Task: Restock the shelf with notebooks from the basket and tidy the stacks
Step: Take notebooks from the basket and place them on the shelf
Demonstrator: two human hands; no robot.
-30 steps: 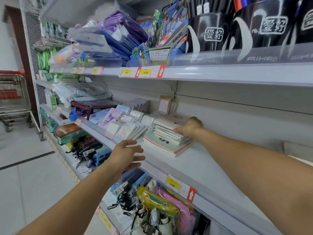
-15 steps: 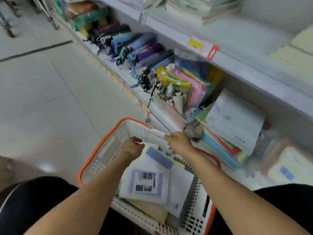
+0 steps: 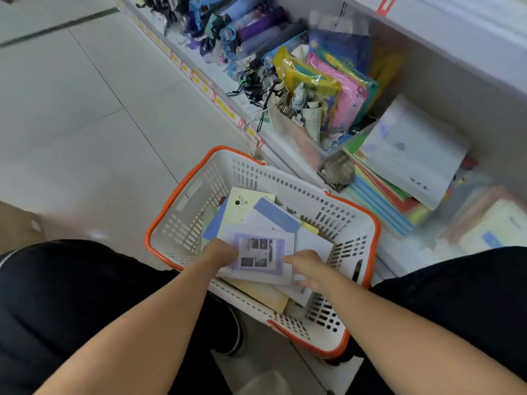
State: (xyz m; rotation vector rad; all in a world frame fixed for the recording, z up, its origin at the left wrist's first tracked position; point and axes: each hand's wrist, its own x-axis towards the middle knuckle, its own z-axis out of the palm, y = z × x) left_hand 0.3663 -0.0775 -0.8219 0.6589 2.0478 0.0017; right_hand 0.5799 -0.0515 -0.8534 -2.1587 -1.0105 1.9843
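Left hand (image 3: 224, 253): pinches top notebook's (image 3: 258, 256) left edge, likely to lift it.
Right hand (image 3: 309, 269): fingers spread flat, steadying its right side.
Basket (image 3: 182, 192): beneath both hands.

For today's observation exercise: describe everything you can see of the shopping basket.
The basket looks like white plastic with slotted walls, an orange rim and a cut-out handle slot. It sits upright on the tiled floor beside the bottom shelf, between the person's knees, holding a loose pile of notebooks. The left hand and right hand reach inside onto the top notebook.
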